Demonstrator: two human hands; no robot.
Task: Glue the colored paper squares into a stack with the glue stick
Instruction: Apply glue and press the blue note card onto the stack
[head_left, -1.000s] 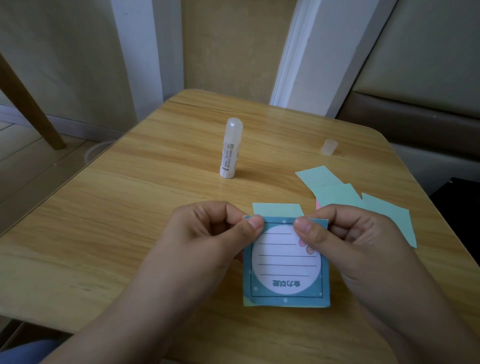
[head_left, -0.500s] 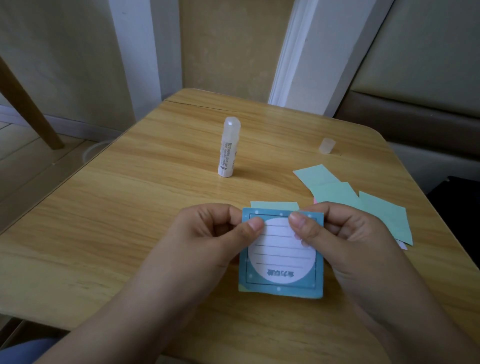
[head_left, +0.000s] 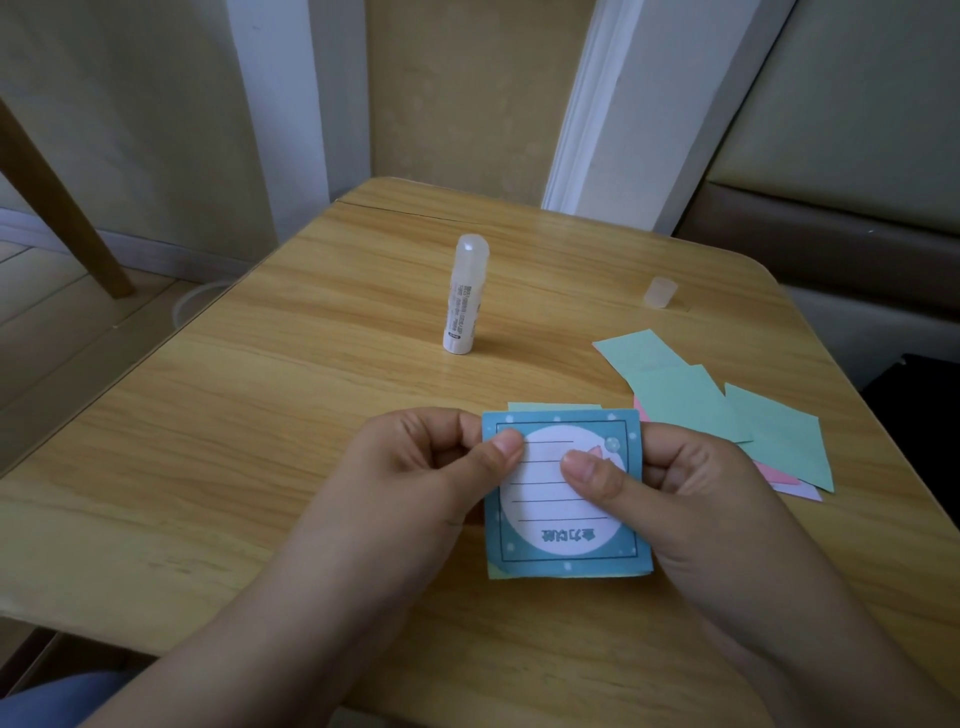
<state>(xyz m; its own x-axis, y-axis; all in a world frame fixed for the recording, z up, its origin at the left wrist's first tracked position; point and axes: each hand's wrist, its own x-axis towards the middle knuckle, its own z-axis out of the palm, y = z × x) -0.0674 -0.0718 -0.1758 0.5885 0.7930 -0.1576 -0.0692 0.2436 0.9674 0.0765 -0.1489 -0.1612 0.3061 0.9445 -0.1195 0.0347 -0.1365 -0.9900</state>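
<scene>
Wooden table (head_left: 260, 467), left hand (head_left: 431, 467) and right hand (head_left: 691, 499) pinching paper stack (head_left: 566, 540)

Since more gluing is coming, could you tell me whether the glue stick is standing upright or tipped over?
Upright. The glue stick stands on its base on the table, rounded end up, apart from both hands.

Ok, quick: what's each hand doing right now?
Left hand: holding the printed blue paper square, thumb pinching its top left.
Right hand: holding the same square, thumb on top.
</scene>
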